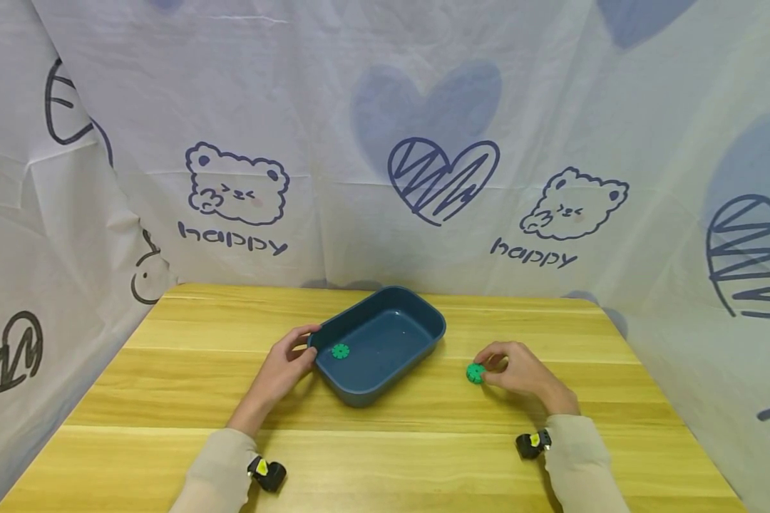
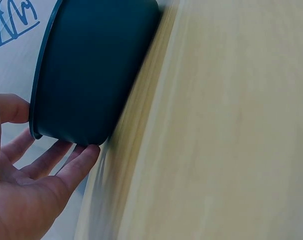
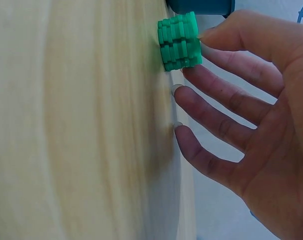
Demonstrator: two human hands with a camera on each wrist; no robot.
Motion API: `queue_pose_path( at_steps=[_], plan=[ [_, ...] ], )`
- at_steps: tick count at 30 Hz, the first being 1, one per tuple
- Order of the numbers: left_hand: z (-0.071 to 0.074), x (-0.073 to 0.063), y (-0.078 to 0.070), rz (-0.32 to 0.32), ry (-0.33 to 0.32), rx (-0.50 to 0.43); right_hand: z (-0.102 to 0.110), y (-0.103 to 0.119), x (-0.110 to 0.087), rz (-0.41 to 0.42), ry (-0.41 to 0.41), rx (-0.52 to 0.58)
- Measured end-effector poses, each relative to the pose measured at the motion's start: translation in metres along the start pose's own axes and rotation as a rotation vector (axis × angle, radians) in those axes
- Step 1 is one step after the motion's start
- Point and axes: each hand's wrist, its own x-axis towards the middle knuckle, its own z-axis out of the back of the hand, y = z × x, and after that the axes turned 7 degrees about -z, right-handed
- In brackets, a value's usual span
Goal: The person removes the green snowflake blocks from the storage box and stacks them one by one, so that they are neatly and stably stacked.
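A dark blue rectangular tub (image 1: 359,396) sits at an angle on the wooden table, with one green notched disc (image 1: 341,351) lying flat inside its near left end. My left hand (image 1: 285,367) holds the tub's left end, the thumb at the rim and the other fingers spread against the outer wall (image 2: 91,75). To the right of the tub, a short stack of green notched discs (image 3: 179,42) stands on the table. My right hand (image 1: 518,369) pinches at the top of this stack with thumb and forefinger; its other fingers are loosely bent beside it.
The wooden table (image 1: 385,463) reaches back to a white curtain (image 1: 334,92) printed with hearts and bears, which also hangs along both sides. A small black camera is strapped at each wrist, over beige sleeves (image 1: 221,470).
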Motion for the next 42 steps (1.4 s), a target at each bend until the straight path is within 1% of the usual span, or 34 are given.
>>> queue_pose_path(
  at_steps=[12,19,21,25,31,35,39,42],
  plan=[
    [0.000,0.000,0.000,0.009,-0.001,0.000,-0.001,-0.001,0.000,-0.005,-0.010,0.007],
    [0.000,-0.001,-0.001,0.009,0.001,0.000,0.001,0.003,-0.001,-0.006,-0.030,0.008],
    [0.000,-0.001,-0.001,0.011,0.001,-0.003,0.003,0.006,-0.001,0.006,-0.038,0.001],
    [0.000,-0.002,-0.002,0.015,0.002,-0.006,0.006,0.018,0.002,0.035,-0.047,-0.024],
    [0.001,-0.001,-0.002,0.010,0.002,0.003,0.009,0.046,0.013,0.087,-0.037,-0.036],
    [0.001,-0.001,-0.001,0.009,0.003,0.002,0.008,0.065,0.026,0.157,-0.011,-0.038],
    [0.001,-0.001,-0.001,0.013,0.003,-0.004,0.003,0.083,0.038,0.217,0.027,-0.037],
    [0.001,-0.001,-0.001,0.014,0.000,-0.003,-0.002,0.096,0.046,0.234,0.061,-0.036]
  ],
)
